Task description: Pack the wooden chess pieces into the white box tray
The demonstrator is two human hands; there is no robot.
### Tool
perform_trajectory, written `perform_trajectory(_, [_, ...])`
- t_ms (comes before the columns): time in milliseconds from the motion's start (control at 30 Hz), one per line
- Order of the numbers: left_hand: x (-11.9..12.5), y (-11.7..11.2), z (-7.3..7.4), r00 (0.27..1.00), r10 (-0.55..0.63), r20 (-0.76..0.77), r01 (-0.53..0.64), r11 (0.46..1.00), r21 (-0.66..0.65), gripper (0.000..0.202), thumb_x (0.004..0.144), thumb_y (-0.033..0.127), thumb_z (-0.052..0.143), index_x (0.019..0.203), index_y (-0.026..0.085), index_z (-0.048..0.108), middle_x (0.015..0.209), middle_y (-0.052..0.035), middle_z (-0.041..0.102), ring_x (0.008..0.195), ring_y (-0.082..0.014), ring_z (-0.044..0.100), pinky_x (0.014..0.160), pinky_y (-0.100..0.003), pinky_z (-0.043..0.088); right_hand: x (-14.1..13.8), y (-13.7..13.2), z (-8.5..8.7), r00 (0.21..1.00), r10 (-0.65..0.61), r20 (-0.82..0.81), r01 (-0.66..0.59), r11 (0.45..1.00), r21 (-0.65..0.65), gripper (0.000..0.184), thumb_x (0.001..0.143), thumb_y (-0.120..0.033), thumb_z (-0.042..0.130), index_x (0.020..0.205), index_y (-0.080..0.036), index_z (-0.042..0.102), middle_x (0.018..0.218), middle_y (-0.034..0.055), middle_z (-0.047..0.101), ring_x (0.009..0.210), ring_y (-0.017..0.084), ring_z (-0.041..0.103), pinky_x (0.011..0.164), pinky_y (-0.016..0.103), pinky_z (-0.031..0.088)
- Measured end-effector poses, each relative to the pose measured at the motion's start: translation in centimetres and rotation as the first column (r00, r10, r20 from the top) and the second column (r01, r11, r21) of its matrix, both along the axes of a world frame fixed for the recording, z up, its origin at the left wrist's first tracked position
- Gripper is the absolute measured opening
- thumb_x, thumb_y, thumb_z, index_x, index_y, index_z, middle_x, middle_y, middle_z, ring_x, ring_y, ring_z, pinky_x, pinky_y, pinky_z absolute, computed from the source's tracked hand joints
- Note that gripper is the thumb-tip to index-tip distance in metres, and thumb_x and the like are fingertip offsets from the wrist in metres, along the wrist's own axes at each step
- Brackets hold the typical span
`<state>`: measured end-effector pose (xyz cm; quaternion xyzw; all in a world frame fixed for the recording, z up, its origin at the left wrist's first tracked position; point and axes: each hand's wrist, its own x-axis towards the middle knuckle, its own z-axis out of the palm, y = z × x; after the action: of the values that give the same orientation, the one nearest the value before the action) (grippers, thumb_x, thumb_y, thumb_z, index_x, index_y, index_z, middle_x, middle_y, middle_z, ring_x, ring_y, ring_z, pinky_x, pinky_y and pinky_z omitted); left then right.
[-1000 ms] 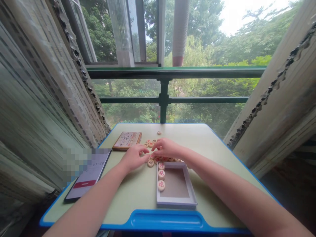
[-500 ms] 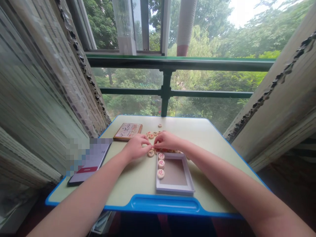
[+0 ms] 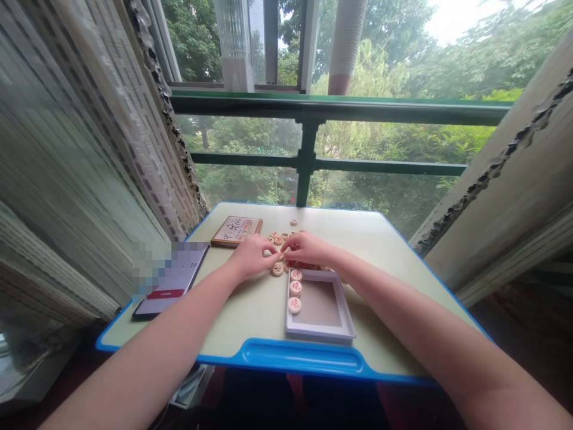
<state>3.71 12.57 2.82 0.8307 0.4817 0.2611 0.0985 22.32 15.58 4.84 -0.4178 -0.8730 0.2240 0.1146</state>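
Note:
My left hand (image 3: 251, 257) and my right hand (image 3: 307, 248) meet fingertip to fingertip over a cluster of round wooden chess pieces (image 3: 278, 239) on the table (image 3: 250, 316). Both hands are pinched together at the same spot; what lies between the fingers is too small to make out. A loose piece (image 3: 277, 270) lies just below my left fingers. A shallow white box tray (image 3: 342, 307) sits near the front edge, with three pieces (image 3: 294, 289) lined along its left side.
A phone (image 3: 172, 279) lies at the table's left. The chess box lid (image 3: 237, 231) rests at the back left. One lone piece (image 3: 293, 222) sits farther back. Curtains hang on both sides, and a green railing (image 3: 340, 108) crosses the window behind.
Both hands have drawn closer until their fingertips touch over the pieces. The camera has tilted, so the table sits higher in view.

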Motion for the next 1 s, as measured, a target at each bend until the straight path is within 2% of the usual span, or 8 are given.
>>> perform_trajectory(100, [0.0, 0.2, 0.0, 1.000, -0.008, -0.018, 0.009, 1.000, 0.021, 0.020, 0.073, 0.030, 0.056, 0.072, 0.021, 0.073, 0.076, -0.0038, 0.071, 0.077, -0.0200, 0.059, 0.073, -0.030, 0.044, -0.1, -0.1, -0.1, 0.999, -0.047, -0.014, 0.046, 0.999, -0.028, 0.020, 0.075, -0.030, 0.057, 0.084, -0.019, 0.071, 0.065, 0.0000, 0.063, 0.059, 0.012, 0.054, 0.056, 0.022, 0.038])
perform_trajectory(267, [0.2, 0.6, -0.4, 1.000, -0.012, -0.010, 0.012, 0.998, 0.058, 0.023, 0.074, 0.035, 0.057, 0.081, 0.019, 0.073, 0.085, -0.0050, 0.071, 0.082, -0.0219, 0.059, 0.075, -0.032, 0.044, -0.3, -0.4, 0.1, 0.998, -0.058, 0.003, 0.057, 0.991, 0.123, 0.018, 0.073, -0.026, 0.059, 0.084, -0.020, 0.072, 0.069, 0.0031, 0.065, 0.082, 0.018, 0.054, 0.070, 0.025, 0.040])
perform_trajectory(433, [0.2, 1.0, -0.5, 0.997, 0.080, -0.011, -0.079, 0.995, 0.060, 0.027, 0.069, 0.044, 0.062, 0.074, 0.019, 0.072, 0.085, -0.0064, 0.070, 0.085, -0.0239, 0.058, 0.078, -0.035, 0.044, -0.4, -0.6, 0.3, 0.997, -0.064, 0.032, 0.059, 0.990, 0.130, 0.018, 0.075, -0.024, 0.057, 0.080, -0.018, 0.073, 0.074, 0.0044, 0.067, 0.084, 0.019, 0.053, 0.074, 0.027, 0.040])
perform_trajectory(567, [0.0, 0.9, -0.1, 0.996, 0.079, -0.031, -0.077, 0.995, 0.055, 0.029, 0.066, 0.048, 0.064, 0.067, 0.021, 0.071, 0.086, -0.0059, 0.068, 0.087, -0.0248, 0.056, 0.081, -0.037, 0.043, -0.4, -0.6, 0.2, 0.997, -0.075, 0.028, 0.070, 0.986, 0.148, 0.019, 0.076, -0.025, 0.056, 0.083, -0.020, 0.073, 0.076, 0.0039, 0.066, 0.082, 0.019, 0.052, 0.075, 0.028, 0.039])
perform_trajectory(733, [0.1, 0.9, -0.1, 0.997, 0.053, -0.060, -0.052, 0.998, 0.020, 0.024, 0.068, 0.042, 0.062, 0.073, 0.021, 0.074, 0.090, -0.0053, 0.069, 0.086, -0.0243, 0.057, 0.078, -0.037, 0.045, -0.4, -0.5, 0.0, 0.998, -0.061, 0.033, 0.055, 0.985, 0.163, 0.018, 0.077, -0.025, 0.057, 0.078, -0.020, 0.073, 0.076, 0.0033, 0.067, 0.078, 0.017, 0.053, 0.080, 0.029, 0.038])
perform_trajectory(867, [0.2, 1.1, -0.4, 0.998, 0.049, -0.042, -0.049, 0.999, 0.004, 0.024, 0.070, 0.036, 0.060, 0.081, 0.021, 0.074, 0.091, -0.0045, 0.069, 0.089, -0.0230, 0.058, 0.081, -0.034, 0.045, -0.3, -0.6, 0.1, 0.995, -0.093, 0.023, 0.088, 0.984, 0.152, 0.016, 0.076, -0.025, 0.057, 0.078, -0.019, 0.072, 0.069, 0.0026, 0.065, 0.078, 0.017, 0.055, 0.076, 0.027, 0.040])
perform_trajectory(1000, [0.2, 1.2, -0.5, 0.996, 0.074, -0.055, -0.072, 0.997, 0.026, 0.028, 0.069, 0.038, 0.059, 0.084, 0.020, 0.074, 0.095, -0.0052, 0.070, 0.091, -0.0242, 0.059, 0.085, -0.036, 0.045, -0.4, -0.6, 0.1, 0.994, -0.110, 0.019, 0.105, 0.981, 0.165, 0.017, 0.076, -0.024, 0.056, 0.081, -0.018, 0.072, 0.070, 0.0029, 0.066, 0.077, 0.017, 0.056, 0.075, 0.027, 0.041])
